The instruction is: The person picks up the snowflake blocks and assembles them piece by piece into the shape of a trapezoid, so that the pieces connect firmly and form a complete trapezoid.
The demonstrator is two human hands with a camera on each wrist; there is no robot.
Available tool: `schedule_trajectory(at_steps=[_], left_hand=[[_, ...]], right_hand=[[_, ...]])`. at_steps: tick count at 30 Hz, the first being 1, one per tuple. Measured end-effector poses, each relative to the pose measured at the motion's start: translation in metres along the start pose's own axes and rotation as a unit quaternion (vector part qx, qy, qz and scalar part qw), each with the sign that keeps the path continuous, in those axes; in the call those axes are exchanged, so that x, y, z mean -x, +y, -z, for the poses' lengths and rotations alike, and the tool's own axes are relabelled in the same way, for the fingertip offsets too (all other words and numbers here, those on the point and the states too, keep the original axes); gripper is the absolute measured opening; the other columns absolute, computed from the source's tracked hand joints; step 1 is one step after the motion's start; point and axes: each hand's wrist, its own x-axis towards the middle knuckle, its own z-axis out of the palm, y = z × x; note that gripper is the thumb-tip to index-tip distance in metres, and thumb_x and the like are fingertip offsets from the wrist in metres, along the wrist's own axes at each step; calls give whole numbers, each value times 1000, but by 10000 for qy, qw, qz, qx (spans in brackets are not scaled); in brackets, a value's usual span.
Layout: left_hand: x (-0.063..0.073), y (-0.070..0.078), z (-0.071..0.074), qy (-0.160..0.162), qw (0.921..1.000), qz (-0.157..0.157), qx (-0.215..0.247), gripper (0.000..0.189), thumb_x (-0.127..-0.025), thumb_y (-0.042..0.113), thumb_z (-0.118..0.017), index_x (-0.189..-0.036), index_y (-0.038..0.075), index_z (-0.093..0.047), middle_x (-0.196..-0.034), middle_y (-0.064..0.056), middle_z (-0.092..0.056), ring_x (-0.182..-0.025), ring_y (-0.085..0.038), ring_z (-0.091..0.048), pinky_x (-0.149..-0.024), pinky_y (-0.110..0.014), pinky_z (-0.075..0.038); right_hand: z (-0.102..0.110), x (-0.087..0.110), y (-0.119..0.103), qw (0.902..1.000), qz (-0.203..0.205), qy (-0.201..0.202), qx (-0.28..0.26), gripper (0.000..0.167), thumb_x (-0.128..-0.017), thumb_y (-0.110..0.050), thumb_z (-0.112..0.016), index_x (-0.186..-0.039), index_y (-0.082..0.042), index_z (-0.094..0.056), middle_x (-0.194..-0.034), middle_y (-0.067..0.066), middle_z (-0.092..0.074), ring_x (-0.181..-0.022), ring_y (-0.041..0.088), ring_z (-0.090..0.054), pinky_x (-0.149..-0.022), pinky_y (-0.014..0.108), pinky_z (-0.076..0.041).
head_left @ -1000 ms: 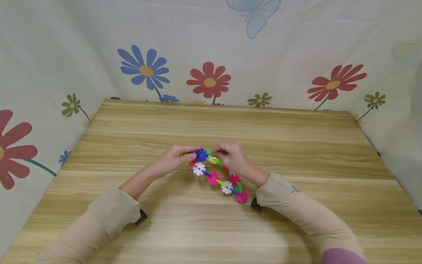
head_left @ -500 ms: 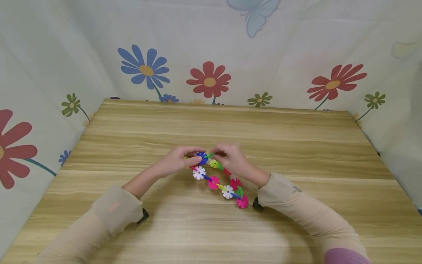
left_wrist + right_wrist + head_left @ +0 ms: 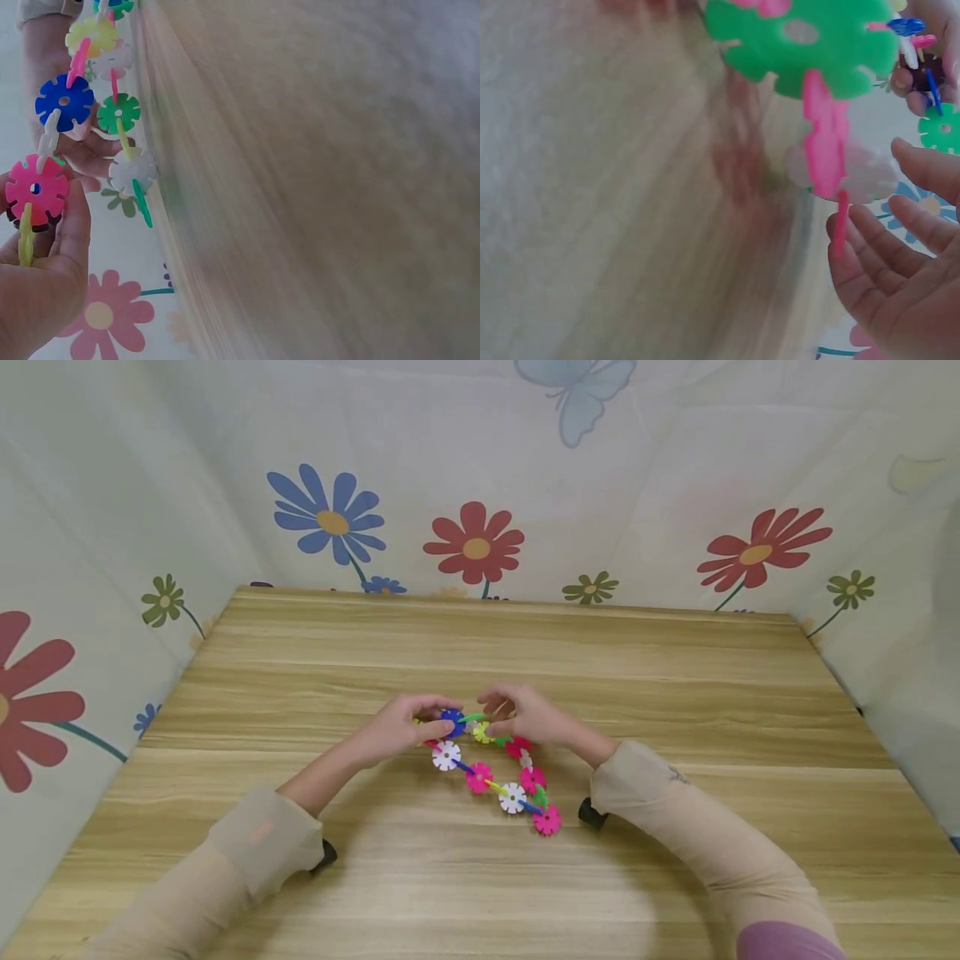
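A chain of interlocking notched plastic discs (image 3: 479,777) in pink, white, blue, green and yellow forms a loop between both hands, above the table. My left hand (image 3: 393,727) pinches the chain by a blue disc (image 3: 452,723) at its upper left; in the left wrist view, a pink disc (image 3: 36,184) lies by the thumb. Fingers spread and gripping nothing, my right hand (image 3: 534,714) is at the upper right of the loop, near a green disc (image 3: 472,717) seen edge-on. In the right wrist view, an edge-on pink disc (image 3: 841,225) overlaps the fingertips; contact is unclear.
Beneath the hands is a wood-grain table (image 3: 420,877). A white curtain (image 3: 420,427) printed with flowers and a butterfly hangs along its back and sides. Dark wrist devices (image 3: 592,813) stick out from the beige sleeves (image 3: 675,810).
My right fingers have let go of the green disc and spread apart, the hand shifting slightly right. The chain's lower end has dropped a little toward me. My left hand still holds the blue disc.
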Motion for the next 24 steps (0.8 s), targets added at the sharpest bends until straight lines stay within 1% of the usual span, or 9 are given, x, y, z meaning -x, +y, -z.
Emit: schedule_trajectory(at_steps=[3,6,12,15,18,21,24], left_hand=[[1,0,0,30,10000,-1,21,39,-87,21,-56,-121,2,-52,-104,-14,-62,-91,-18,-57,-72,-28,-49],[1,1,0,30,9999,33,93,40,-86,20,-56,-120,0,-51,-104,-16,-61,-90,-18,-57,-72,-27,-49],[2,0,1,26,9999,72,117,39,-87,21,-56,-121,2,-51,-104,-16,-61,-90,-18,-57,-73,-28,-50],[2,-2,1,44,9999,74,131,38,-86,20,-56,-120,3,-52,-105,-16,-61,-92,-19,-57,-74,-28,-50],[2,-4,2,61,9998,82,172,38,-86,19,-56,-120,2,-52,-106,-17,-61,-92,-19,-58,-74,-28,-50],[2,-6,3,84,9997,80,236,38,-86,17,-55,-120,1,-51,-106,-18,-60,-91,-20,-58,-74,-28,-51],[2,-8,4,101,9995,79,286,38,-86,16,-55,-121,0,-50,-105,-18,-60,-89,-19,-58,-73,-28,-51]], right_hand=[[-2,-3,3,9997,-99,-183,130,40,-79,-5,-64,-115,3,-49,-104,18,-59,-96,27,-57,-82,31,-49],[-5,-5,4,9990,-165,-275,325,38,-79,-6,-64,-114,1,-51,-105,17,-59,-97,26,-58,-82,29,-48],[-9,-7,3,9984,-240,-241,457,37,-78,-3,-64,-113,-1,-52,-103,17,-59,-92,24,-57,-77,27,-48],[-7,-6,4,9985,-334,-188,381,40,-77,-2,-63,-115,0,-51,-100,17,-59,-86,21,-56,-73,25,-47],[-4,-4,6,9990,-406,-85,166,45,-77,1,-61,-119,2,-48,-94,15,-56,-77,17,-52,-66,22,-45],[0,-1,7,9993,-354,75,-89,47,-75,3,-58,-121,4,-46,-86,12,-52,-70,13,-46,-61,21,-41],[5,2,8,9991,-262,229,-258,49,-74,5,-56,-121,6,-46,-81,8,-48,-66,12,-41,-58,20,-37]])
